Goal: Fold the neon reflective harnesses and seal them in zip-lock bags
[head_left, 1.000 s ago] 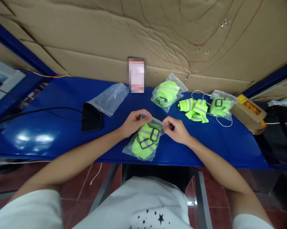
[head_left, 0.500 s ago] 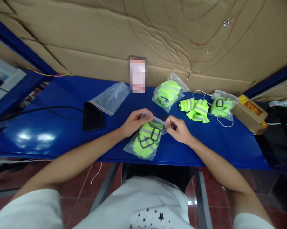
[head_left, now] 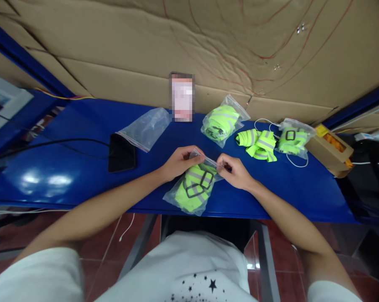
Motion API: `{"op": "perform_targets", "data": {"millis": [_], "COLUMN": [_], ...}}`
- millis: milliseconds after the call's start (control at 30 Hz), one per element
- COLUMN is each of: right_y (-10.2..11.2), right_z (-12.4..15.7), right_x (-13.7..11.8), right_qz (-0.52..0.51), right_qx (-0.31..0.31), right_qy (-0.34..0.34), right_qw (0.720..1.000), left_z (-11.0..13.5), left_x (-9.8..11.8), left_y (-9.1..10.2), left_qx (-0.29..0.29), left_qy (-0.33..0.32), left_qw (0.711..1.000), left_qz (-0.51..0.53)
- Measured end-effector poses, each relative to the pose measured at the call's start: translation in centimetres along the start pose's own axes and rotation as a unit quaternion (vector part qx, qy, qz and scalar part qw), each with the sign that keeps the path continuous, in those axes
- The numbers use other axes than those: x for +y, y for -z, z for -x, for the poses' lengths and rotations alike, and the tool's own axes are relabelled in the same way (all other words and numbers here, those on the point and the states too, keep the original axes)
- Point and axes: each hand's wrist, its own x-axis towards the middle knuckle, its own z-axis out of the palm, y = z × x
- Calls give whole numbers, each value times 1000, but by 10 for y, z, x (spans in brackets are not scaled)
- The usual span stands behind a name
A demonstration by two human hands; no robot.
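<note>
Plastic zip bag [head_left: 189,184], neon reflective strap [head_left: 194,196] held inside: positioned near front edge of blue table [head_left: 85,163] | left hand [head_left: 180,162]: thumb and fingers pinched on one end of bag's mouth | right hand [head_left: 233,171]: fingers clamped on the other end | loose strap [head_left: 262,144]: set between two filled bags [head_left: 221,121] | flat clear bag [head_left: 145,129]: laid beside black device [head_left: 122,153]

I see a clear zip bag [head_left: 191,184], top strip [head_left: 210,160] pinched in the grip, body slanting below. Inside, just under the grip: bunched neon yellow-green strap [head_left: 189,203], grey-striped, with two dark rectangular buckles [head_left: 202,180].
</note>
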Motion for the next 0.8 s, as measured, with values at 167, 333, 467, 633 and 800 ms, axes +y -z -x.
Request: {"op": "perform_targets", "data": {"millis": [167,333,467,633,800], "right_y": [3,5,5,8,4], "right_z": [-2,-3,-5,-4,-4], "right_x": [5,12,14,15,14], "right_qz": [10,-22,-40,-57,-133], "right_qx": [40,51,62,79,51], "right_qy": [-13,-39,-51,-57,-85], "right_qw": [999,998,996,994,986], "left_z": [-7,-11,-11,-13,-12], "left_x": [3,0,-2,-1,-3], "left_y": [9,13,12,13,16], "left_qx": [17,28,57,68,75], "left_qy": [35,31,0,7,17], "left_qw": [997,996,997,996,994], "left_qz": [68,80,50,58,74]}}
